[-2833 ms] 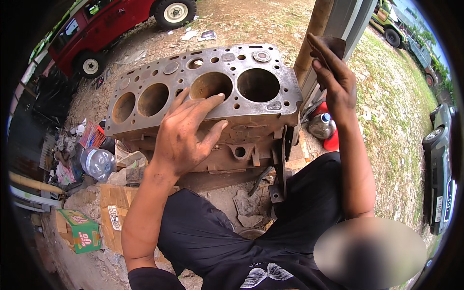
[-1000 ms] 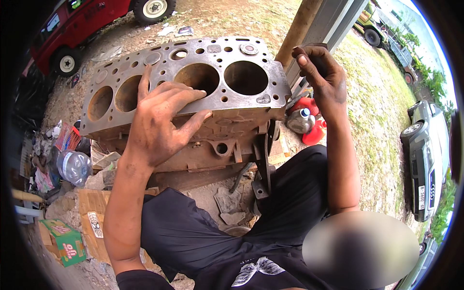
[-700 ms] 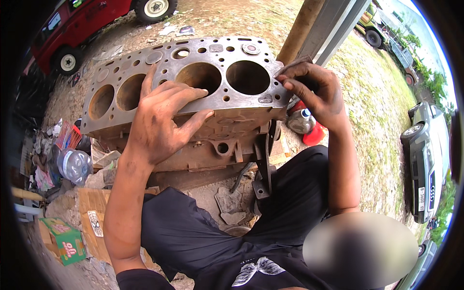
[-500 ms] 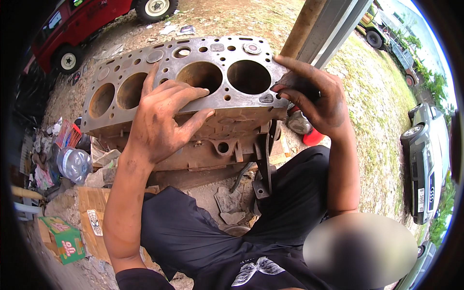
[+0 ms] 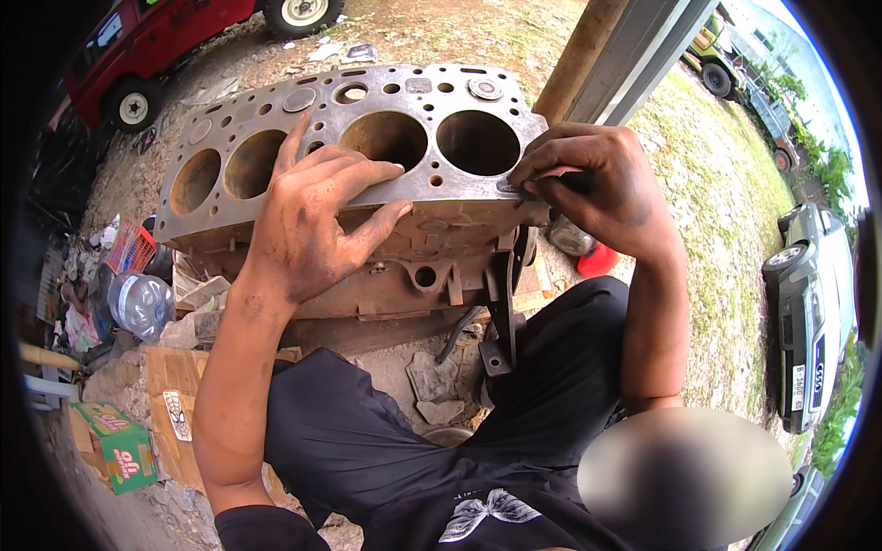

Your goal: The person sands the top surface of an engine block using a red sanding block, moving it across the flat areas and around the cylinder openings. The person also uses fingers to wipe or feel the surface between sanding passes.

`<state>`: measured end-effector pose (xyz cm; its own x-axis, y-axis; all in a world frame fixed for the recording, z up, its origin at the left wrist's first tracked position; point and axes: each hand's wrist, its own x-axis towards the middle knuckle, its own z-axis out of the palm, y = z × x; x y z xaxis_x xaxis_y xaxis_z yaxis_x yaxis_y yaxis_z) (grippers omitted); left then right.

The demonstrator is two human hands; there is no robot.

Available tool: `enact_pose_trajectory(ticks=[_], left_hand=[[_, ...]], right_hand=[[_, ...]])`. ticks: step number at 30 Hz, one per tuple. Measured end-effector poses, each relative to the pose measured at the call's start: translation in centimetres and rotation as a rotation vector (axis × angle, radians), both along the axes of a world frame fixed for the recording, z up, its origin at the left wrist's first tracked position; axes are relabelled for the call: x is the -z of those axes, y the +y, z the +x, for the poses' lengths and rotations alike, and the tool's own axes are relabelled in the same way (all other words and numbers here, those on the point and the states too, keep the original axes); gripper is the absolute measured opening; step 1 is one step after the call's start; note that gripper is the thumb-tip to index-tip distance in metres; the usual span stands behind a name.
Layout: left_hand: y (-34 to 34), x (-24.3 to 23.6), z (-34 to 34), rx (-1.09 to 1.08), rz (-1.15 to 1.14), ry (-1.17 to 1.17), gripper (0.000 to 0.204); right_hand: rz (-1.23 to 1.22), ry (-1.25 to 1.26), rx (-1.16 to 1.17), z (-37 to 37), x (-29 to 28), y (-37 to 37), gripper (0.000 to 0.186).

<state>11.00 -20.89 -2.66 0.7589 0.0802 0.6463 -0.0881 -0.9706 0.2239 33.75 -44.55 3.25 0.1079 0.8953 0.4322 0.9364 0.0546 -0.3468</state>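
The four-cylinder engine block [image 5: 450, 243] stood in front of both hands, its top face under their fingertips. The left hand [image 5: 317, 220] was spread wide across the near edge, one fingertip beside a cylinder bore [image 5: 386, 138]. The right hand [image 5: 602, 188], fingers drawn narrow at the block's right end, pinched a thin dark sheet [image 5: 557, 172], mostly hidden.

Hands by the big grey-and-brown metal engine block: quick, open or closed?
Left hand: open, spread over the engine block, nothing held.
Right hand: closed on a thin dark piece, mostly hidden.
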Motion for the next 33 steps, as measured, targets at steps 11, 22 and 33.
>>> enact_pose_trajectory(ticks=[11, 22, 33], left_hand=[[-0.4, 0.0, 0.2, -0.002, 0.006, -0.005, 0.028], [-0.1, 0.2, 0.1, 0.001, 0.007, -0.013, 0.028], [-0.1, 0.2, 0.1, -0.006, 0.027, -0.010, 0.029]], right_hand=[[-0.076, 0.115, 0.095, -0.5, -0.4, 0.5, 0.021], [-0.067, 0.091, 0.056, -0.5, -0.3, 0.8, 0.023], [-0.072, 0.092, 0.102, 0.1, -0.2, 0.5, 0.024]])
